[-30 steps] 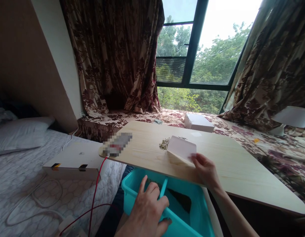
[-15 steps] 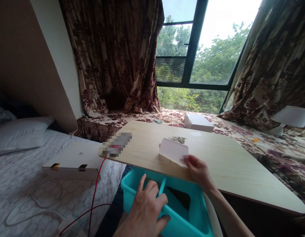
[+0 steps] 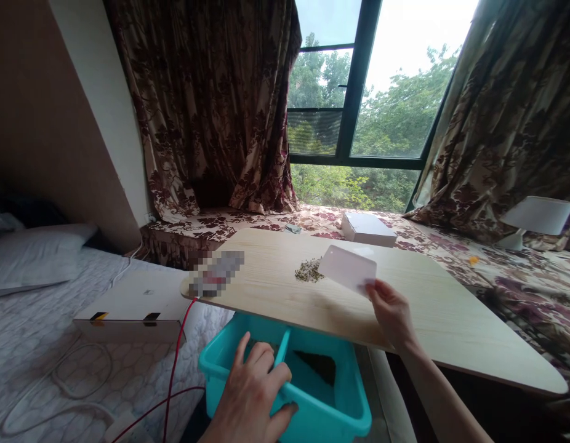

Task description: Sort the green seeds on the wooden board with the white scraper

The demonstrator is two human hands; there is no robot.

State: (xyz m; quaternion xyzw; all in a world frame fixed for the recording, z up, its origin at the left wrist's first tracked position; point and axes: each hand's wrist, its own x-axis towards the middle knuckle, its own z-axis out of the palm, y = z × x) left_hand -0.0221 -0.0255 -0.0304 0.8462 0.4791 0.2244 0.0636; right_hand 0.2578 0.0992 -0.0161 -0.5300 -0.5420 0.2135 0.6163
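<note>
A thin white plastic scraper (image 3: 348, 269) with rounded corners is pinched by its right end in my right hand (image 3: 392, 309), tilted above the table. Left of the scraper's edge lies a loose pile of small greenish-brown seeds or grains (image 3: 309, 269). My left hand (image 3: 255, 384) is closed over the near rim of a turquoise divided bin (image 3: 329, 411), its fingers reaching over the left compartment and its thumb outside. That bin sits below the table's front edge. Dark material (image 3: 318, 367) lies in its right compartment; the left one is mostly hidden by my fingers.
The pale wooden table (image 3: 433, 320) spans the middle and right. A blurred-out object (image 3: 218, 274) lies at its left end, where a red cable (image 3: 176, 363) hangs down. White boxes stand on the bed (image 3: 130, 301) and the window seat (image 3: 369, 229). A lamp (image 3: 537, 216) stands right.
My right hand has moved right and lifted the scraper, uncovering more of the pile, which lies further left. The bin and my left hand appear shifted left in view.
</note>
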